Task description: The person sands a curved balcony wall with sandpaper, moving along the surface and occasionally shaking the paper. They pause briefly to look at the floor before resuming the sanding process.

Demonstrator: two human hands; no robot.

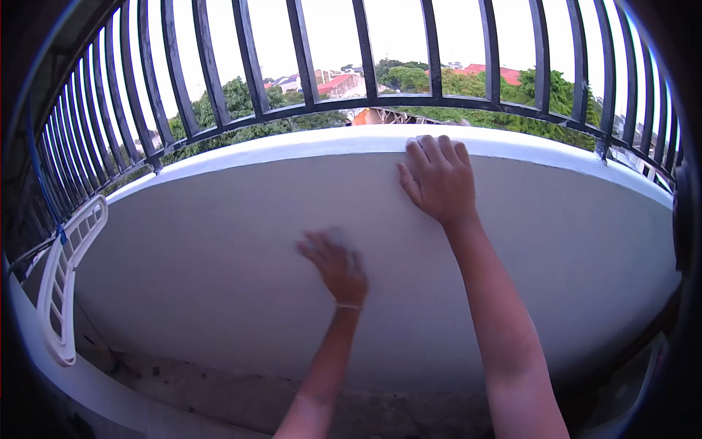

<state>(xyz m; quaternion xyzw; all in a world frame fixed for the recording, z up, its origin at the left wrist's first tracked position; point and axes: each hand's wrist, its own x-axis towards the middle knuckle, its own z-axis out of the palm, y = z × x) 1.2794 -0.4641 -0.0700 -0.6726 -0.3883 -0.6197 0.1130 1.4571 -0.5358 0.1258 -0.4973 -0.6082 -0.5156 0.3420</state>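
Note:
My left hand (336,268), with a thin band at the wrist, is over the face of the grey wall (241,256). Motion smears its fingers, though some look stretched out. A greyish blur shows near the fingertips, and I cannot make out whether it is an object or a shadow. Higher up and to the right, my right hand (441,179) grips the white ledge (307,145) on top of the wall. Its fingers bend over the ledge's edge while the thumb lies against the wall face just below.
Dark metal railing (300,51) runs above the ledge, with trees (241,102) and red roofs beyond. A white slatted plastic piece (62,278) stands at the left. Below the wall, the floor (219,388) is dark and rough.

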